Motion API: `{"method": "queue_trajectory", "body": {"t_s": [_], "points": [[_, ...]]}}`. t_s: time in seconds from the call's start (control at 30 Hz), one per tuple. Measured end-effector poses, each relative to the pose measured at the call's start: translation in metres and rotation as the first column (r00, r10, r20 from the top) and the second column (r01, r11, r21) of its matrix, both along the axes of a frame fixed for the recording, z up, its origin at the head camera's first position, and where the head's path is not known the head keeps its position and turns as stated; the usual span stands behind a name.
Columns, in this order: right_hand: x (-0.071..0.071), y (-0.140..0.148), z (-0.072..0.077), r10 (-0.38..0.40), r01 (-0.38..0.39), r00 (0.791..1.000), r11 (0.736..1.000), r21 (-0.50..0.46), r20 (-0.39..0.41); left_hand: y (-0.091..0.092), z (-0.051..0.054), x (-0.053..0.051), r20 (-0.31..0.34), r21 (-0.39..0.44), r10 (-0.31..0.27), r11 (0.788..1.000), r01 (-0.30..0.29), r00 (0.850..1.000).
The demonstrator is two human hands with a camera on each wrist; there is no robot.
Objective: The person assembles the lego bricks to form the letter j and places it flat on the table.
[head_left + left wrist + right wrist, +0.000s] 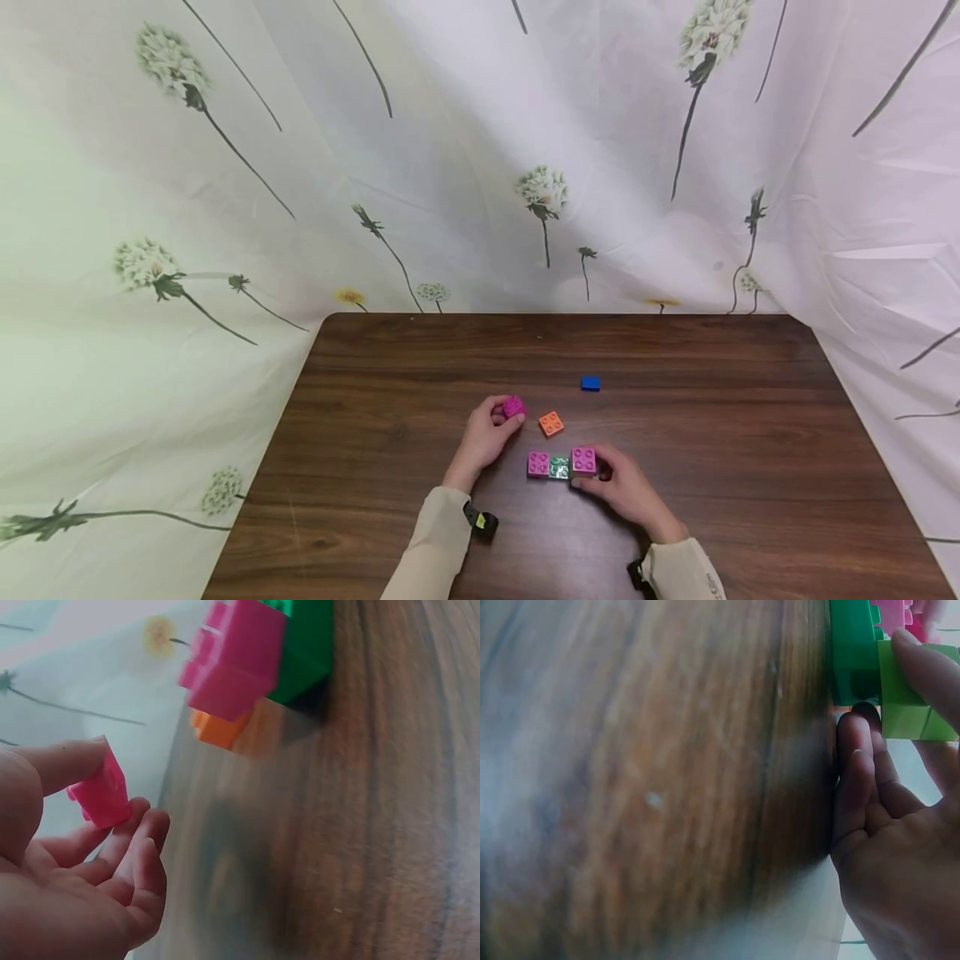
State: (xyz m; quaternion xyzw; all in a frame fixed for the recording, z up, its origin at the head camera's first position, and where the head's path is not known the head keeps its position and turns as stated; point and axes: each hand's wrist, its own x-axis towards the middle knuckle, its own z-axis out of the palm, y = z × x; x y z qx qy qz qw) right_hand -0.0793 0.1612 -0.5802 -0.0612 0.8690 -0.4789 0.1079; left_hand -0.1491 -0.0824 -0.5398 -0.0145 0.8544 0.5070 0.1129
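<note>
Presently, magenta brick [513, 407] pinched by the left hand [480, 439], pink-and-green brick row [559, 467] gripped at its right end by the right hand [630, 490], orange brick [551, 424] (studs up) seen near both, blue brick [591, 383] farther back on the table [360, 492].

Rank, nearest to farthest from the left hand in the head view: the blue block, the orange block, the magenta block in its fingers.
1. Magenta block: held in the left hand.
2. Orange block: right of that hand.
3. Blue block: farther right and farther back.

Toy bricks [551, 424] on brown table [360, 467]
</note>
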Motion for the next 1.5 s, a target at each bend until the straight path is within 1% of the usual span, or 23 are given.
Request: {"method": "queue_trajectory", "body": {"t_s": [0.13, 0.23, 0.33, 0.43, 0.53, 0.67, 0.77, 0.87, 0.97, 1.1, 1.23, 1.37, 1.43, 1.5], "points": [[0.000, 0.000, 0.000, -0.006, 0.006, 1.000, 1.000, -0.001, 0.008, 0.005, 0.011, 0.004, -0.046, -0.034, 0.001, 0.999, -0.003, 0.999], [0.001, 0.000, 0.000, -0.011, 0.011, 1.000, 1.000, 0.000, 0.014, 0.009, 0.020, 0.007, -0.099, -0.052, -0.010, 0.999, 0.005, 0.995], [0.001, -0.001, 0.001, -0.011, 0.011, 1.000, 1.000, -0.002, 0.009, 0.012, 0.026, 0.010, -0.140, -0.049, -0.026, 0.999, 0.020, 0.990], [0.001, -0.001, 0.001, -0.008, 0.008, 1.000, 1.000, -0.003, 0.000, 0.014, 0.032, 0.012, -0.172, -0.038, -0.054, 0.998, 0.048, 0.984], [0.001, 0.000, 0.001, -0.006, 0.006, 1.000, 1.000, -0.003, -0.002, 0.016, 0.038, 0.015, -0.177, -0.037, -0.084, 0.996, 0.078, 0.981], [0.001, 0.000, 0.000, -0.004, 0.004, 1.000, 1.000, -0.004, 0.006, 0.020, 0.046, 0.020, -0.165, -0.030, -0.131, 0.991, 0.128, 0.978], [0.001, 0.000, 0.000, -0.003, 0.003, 1.000, 1.000, -0.007, 0.005, 0.023, 0.051, 0.023, -0.170, -0.004, -0.174, 0.984, 0.176, 0.970], [0.002, 0.000, 0.001, 0.000, 0.000, 1.000, 1.000, -0.014, -0.011, 0.027, 0.053, 0.025, -0.184, 0.013, -0.206, 0.977, 0.212, 0.961], [0.002, 0.000, 0.001, 0.002, -0.002, 1.000, 1.000, -0.025, -0.022, 0.030, 0.052, 0.027, -0.205, 0.022, -0.223, 0.972, 0.232, 0.953], [0.002, 0.000, 0.000, 0.003, -0.003, 1.000, 1.000, -0.031, -0.011, 0.034, 0.051, 0.031, -0.217, 0.013, -0.252, 0.965, 0.261, 0.943], [0.002, 0.001, 0.000, 0.005, -0.005, 1.000, 0.999, -0.037, -0.003, 0.037, 0.050, 0.036, -0.208, -0.012, -0.293, 0.955, 0.297, 0.933], [0.002, 0.001, 0.000, 0.006, -0.007, 1.000, 0.999, -0.048, -0.009, 0.042, 0.047, 0.040, -0.217, -0.056, -0.324, 0.946, 0.319, 0.921], [0.002, 0.001, 0.000, 0.007, -0.008, 1.000, 0.999, -0.053, -0.017, 0.044, 0.046, 0.041, -0.230, -0.074, -0.341, 0.940, 0.333, 0.912], [0.002, 0.001, 0.000, 0.008, -0.009, 1.000, 0.998, -0.061, -0.028, 0.045, 0.045, 0.043, -0.248, -0.094, -0.362, 0.932, 0.349, 0.899]]}}
